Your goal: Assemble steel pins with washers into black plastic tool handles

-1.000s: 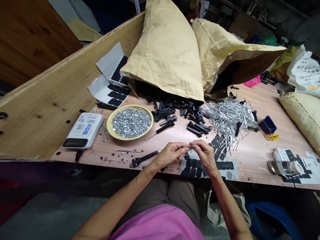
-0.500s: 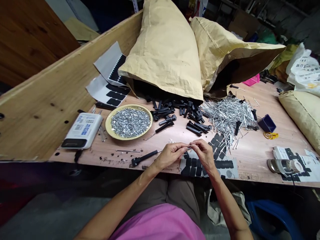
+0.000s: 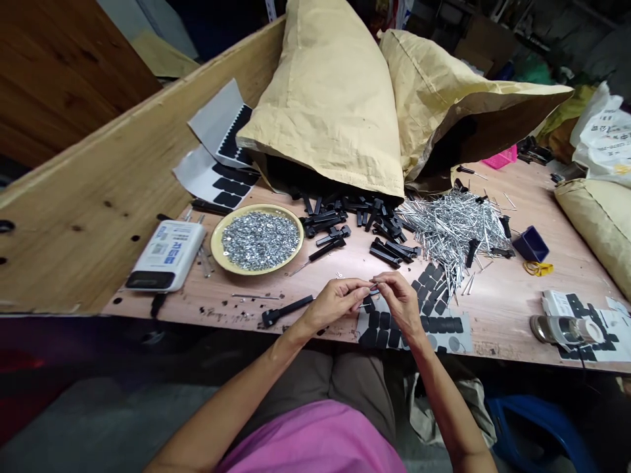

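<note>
Over the near middle of the table, my left hand (image 3: 340, 302) and my right hand (image 3: 400, 302) meet at the fingertips. Both pinch at the same spot, on something small and thin that I cannot make out. Beneath my right hand lies a backing sheet (image 3: 466, 341) with dark stick-on pads (image 3: 446, 324). A black-handled piece with a metal shaft (image 3: 288, 310) rests just left of my left hand. Beyond the hands, a few tiny washers (image 3: 338, 274) lie loose on the wood. A yellow bowl (image 3: 215, 253) full of small metal washers (image 3: 261, 240) stands to the left.
Black plastic handles (image 3: 389, 251) spill from a large paper sack (image 3: 340, 98). Right of them is a heap of metal rods (image 3: 451, 226). A dark blue box (image 3: 531, 244), a glass jar (image 3: 552, 328) and a white power bank (image 3: 170, 253) also stand on the table (image 3: 503, 309).
My hands stay pinched together with only slight finger movement. The whole view has shifted a little, so the table things appear slightly further right.
</note>
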